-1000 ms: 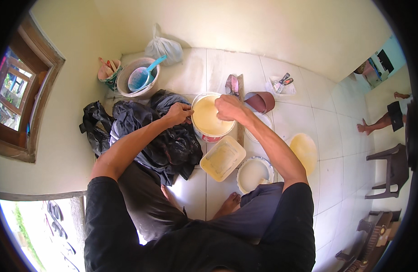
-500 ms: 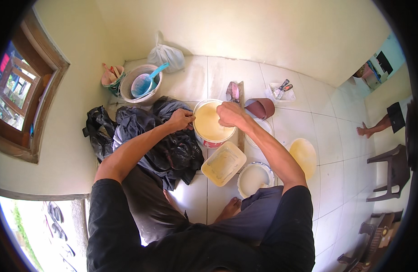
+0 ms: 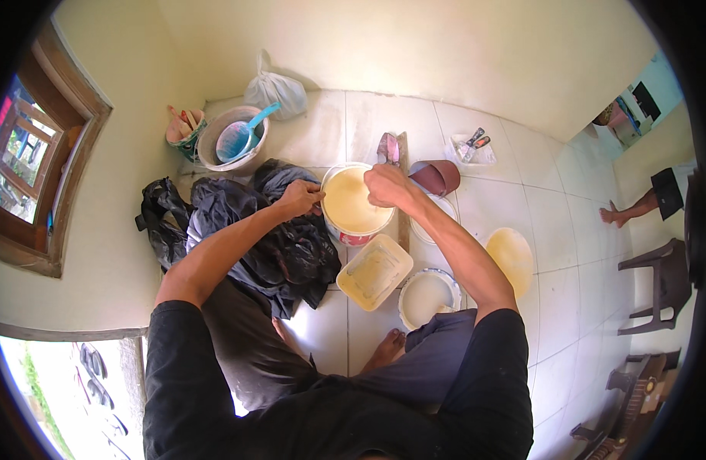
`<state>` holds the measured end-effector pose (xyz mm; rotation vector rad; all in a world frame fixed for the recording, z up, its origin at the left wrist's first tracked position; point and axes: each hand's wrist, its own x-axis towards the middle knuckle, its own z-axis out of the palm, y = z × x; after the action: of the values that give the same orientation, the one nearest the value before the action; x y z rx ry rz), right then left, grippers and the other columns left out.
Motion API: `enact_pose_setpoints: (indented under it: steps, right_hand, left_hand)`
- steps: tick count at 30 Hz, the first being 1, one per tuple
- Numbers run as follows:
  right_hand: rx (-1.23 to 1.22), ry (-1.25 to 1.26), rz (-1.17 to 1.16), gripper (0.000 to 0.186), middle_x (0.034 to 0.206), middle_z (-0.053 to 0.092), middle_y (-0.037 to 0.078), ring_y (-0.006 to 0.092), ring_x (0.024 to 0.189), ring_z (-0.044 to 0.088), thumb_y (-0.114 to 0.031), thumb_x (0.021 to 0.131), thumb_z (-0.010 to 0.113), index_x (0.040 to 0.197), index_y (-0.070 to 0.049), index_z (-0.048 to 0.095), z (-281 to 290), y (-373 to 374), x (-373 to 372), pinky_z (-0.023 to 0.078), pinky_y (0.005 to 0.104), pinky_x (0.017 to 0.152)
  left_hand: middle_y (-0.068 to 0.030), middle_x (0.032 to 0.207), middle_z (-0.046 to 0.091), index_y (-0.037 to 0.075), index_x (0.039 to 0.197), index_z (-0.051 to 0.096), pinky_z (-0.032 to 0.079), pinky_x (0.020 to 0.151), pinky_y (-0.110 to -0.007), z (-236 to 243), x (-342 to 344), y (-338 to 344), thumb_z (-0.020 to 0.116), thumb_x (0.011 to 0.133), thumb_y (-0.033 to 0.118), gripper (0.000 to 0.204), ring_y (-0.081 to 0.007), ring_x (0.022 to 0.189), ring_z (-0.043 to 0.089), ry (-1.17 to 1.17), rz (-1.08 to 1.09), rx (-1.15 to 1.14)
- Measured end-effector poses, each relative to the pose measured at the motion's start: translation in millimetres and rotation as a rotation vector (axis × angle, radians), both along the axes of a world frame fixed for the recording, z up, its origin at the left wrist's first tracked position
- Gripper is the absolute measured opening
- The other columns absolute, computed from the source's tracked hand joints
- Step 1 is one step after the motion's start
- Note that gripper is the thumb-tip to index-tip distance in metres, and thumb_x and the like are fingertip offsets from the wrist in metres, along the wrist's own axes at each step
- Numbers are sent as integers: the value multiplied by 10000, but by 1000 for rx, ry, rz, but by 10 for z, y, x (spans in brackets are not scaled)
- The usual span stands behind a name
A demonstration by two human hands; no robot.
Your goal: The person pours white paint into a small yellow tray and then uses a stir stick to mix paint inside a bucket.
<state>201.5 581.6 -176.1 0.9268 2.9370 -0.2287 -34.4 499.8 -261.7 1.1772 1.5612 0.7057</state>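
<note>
Over the bucket (image 3: 357,239) on the tiled floor (image 3: 476,203), your two hands hold much the same places as a second ago.

Your left hand (image 3: 299,198) has its fingers closed on the near-left rim, a grasping grip that hasn't shifted; your right hand (image 3: 387,186) stays clenched at the right side, above the pale-yellow mix (image 3: 344,201), though you can't tell from this view whether that grip holds anything. What has changed is slight: the whole scene has slid a little in view, as if your head tipped. Neither the bucket nor the rectangular tub (image 3: 368,284) just nearer you has visibly moved against the other, so the work seems to be still at the bucket, with the vessel kept steady.
</note>
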Motion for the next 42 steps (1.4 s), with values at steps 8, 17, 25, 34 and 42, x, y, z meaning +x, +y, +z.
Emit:
enact_pose_setpoints:
  steps: [8,17,25,34,42]
  right_hand:
    - [-27,411,-14,167,722,652,282,401,752,688,-103,691,667,730,57,691,-207,-49,-77,547,481,673]
    - [-71,79,49,163,745,656,279,416,764,683,-96,676,671,734,54,696,-49,-44,-80,542,486,672]
    - [101,313,-64,161,754,654,291,412,760,682,-92,689,665,756,53,688,-187,-18,-34,541,477,689]
    - [-109,228,140,213,737,645,288,433,747,673,-155,733,717,759,54,688,-110,-154,-139,528,494,660]
    - [189,206,-50,135,745,657,274,399,761,692,-67,682,650,732,50,694,-103,-5,12,554,455,701]
  left_hand:
    - [-52,804,733,22,1056,738,525,547,-246,-38,-4,26,616,961,194,231,-115,641,708,-19,-20,9]
    - [-44,820,739,36,1082,738,528,549,-242,-24,5,21,621,962,197,232,-115,641,709,-21,13,-5]
    - [-50,841,739,32,1098,731,530,553,-242,-22,31,47,622,963,196,240,-118,655,713,-11,-5,-11]
    - [-50,839,737,30,1099,731,524,550,-239,-77,-28,35,630,956,206,248,-120,647,708,-17,2,-11]
    - [-51,830,736,29,1095,731,522,554,-240,-63,-14,51,633,954,212,252,-122,639,705,-27,10,-17]
